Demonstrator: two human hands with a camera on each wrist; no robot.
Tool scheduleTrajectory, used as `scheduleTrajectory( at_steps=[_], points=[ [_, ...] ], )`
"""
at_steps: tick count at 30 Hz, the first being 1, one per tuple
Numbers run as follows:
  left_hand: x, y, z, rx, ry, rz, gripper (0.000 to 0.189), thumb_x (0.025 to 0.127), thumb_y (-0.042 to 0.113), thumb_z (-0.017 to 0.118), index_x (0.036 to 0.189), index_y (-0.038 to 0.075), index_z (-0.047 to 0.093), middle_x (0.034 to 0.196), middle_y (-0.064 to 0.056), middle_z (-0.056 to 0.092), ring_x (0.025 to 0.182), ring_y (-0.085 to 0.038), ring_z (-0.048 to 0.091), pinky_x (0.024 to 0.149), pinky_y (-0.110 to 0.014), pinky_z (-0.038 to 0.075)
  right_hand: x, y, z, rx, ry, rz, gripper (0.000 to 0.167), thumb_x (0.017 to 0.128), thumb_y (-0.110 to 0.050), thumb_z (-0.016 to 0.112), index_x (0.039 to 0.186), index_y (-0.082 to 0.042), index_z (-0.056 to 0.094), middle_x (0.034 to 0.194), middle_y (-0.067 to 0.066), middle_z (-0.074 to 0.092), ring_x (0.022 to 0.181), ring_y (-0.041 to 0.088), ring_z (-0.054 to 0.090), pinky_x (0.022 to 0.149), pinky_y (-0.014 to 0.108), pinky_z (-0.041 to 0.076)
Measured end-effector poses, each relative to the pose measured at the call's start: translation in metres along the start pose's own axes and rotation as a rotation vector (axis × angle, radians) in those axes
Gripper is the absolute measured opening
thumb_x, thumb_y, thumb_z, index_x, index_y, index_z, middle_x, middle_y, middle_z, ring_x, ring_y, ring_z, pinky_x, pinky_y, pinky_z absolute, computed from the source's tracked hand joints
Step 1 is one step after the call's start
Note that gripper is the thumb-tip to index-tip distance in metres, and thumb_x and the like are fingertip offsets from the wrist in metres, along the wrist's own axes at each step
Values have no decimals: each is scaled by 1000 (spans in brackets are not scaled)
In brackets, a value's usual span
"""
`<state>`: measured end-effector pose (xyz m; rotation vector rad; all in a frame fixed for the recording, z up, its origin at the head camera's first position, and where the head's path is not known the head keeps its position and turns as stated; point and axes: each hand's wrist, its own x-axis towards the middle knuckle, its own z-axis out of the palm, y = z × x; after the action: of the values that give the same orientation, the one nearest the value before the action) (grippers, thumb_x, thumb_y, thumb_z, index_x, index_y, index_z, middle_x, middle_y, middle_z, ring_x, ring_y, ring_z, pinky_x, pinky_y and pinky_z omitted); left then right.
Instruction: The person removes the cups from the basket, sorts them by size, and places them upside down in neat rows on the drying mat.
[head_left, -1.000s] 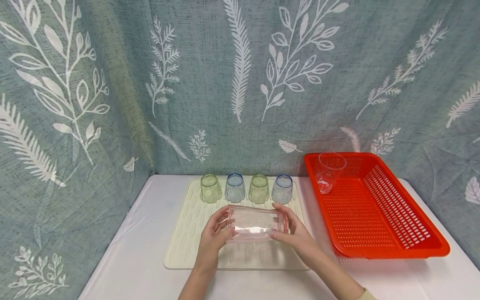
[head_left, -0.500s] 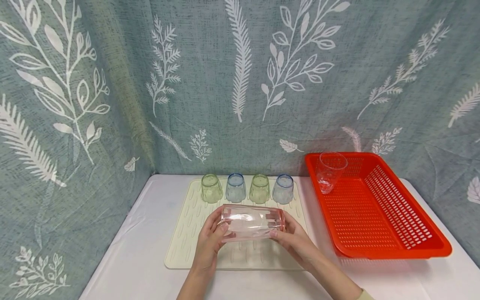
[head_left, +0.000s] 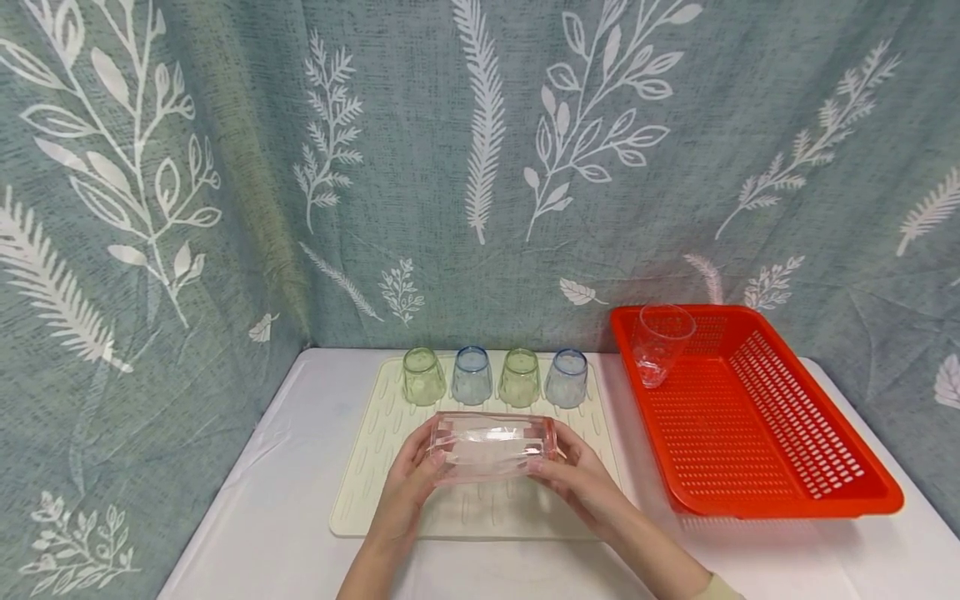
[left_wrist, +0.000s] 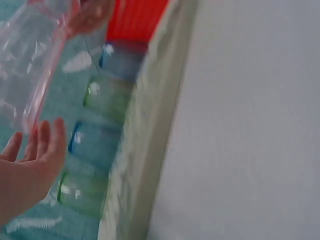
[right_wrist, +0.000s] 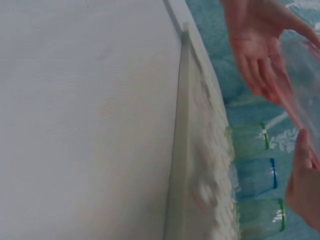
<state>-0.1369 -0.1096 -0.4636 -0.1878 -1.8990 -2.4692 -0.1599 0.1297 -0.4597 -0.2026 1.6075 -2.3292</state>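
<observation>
A clear, pink-tinted drinking glass lies sideways in the air over the cream drying mat. My left hand holds its left end, thumb on the near side. At the other end my right hand grips it, with the thumb on the near side and fingers behind. Both wrist views show the glass raised above the mat. Behind the hands, a row of upside-down glasses stands along the mat's far edge: a green glass, a blue glass, another green glass and another blue glass.
To the right stands a red plastic basket with perforated sides. One tall clear glass leans in its back left corner. A white cloth covers the table, and a leaf-patterned green curtain hangs around the back and sides.
Both hands have shifted a little to the left with the pink-tinted glass, and the shine along its side has changed. The mat, the row of glasses and the basket stay put.
</observation>
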Motion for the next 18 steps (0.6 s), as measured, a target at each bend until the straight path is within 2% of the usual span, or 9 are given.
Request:
scheduleTrajectory(
  at_steps=[3, 8, 10, 13, 15, 18],
  points=[
    [-1, 0, -13, 183, 43, 10, 60, 97, 16, 55, 150, 4, 31, 148, -15, 39, 128, -17, 44, 102, -28, 41, 4, -1, 3, -21, 37, -3, 71, 84, -1, 69, 146, 2, 33, 135, 17, 43, 105, 19, 58, 91, 34, 52],
    [-3, 3, -38, 504, 219, 12, 69, 93, 27, 66, 149, 6, 33, 150, -15, 37, 136, -30, 33, 111, -49, 29, 14, -3, 7, -71, 106, -30, 64, 85, -4, 68, 141, 2, 40, 122, 16, 50, 99, 19, 60, 88, 34, 54],
    [-3, 6, -48, 636, 278, -27, 78, 91, 36, 68, 150, 4, 30, 151, -20, 32, 138, -37, 27, 112, -57, 24, 19, -4, 8, -110, 147, -35, 62, 84, -5, 69, 140, 0, 43, 121, 14, 53, 96, 18, 60, 85, 33, 55],
    [-3, 9, -62, 795, 316, -132, 88, 91, 45, 65, 152, -2, 21, 151, -30, 22, 139, -49, 16, 108, -67, 19, 26, -7, 11, -193, 211, -50, 63, 83, -8, 72, 139, 0, 46, 116, 14, 57, 91, 17, 61, 80, 30, 56],
    [-3, 9, -70, 836, 309, -183, 91, 93, 45, 61, 151, -8, 15, 150, -36, 18, 138, -54, 14, 106, -70, 18, 32, -8, 13, -273, 247, -59, 66, 81, -10, 76, 139, 1, 47, 116, 14, 58, 95, 19, 59, 80, 30, 55],
    [-1, 4, -80, 804, 279, -231, 91, 95, 41, 59, 149, -13, 10, 150, -39, 15, 138, -55, 13, 108, -67, 17, 39, -10, 18, -409, 284, -77, 67, 77, -16, 80, 135, -1, 52, 114, 12, 59, 99, 22, 55, 79, 31, 51]
  ],
)
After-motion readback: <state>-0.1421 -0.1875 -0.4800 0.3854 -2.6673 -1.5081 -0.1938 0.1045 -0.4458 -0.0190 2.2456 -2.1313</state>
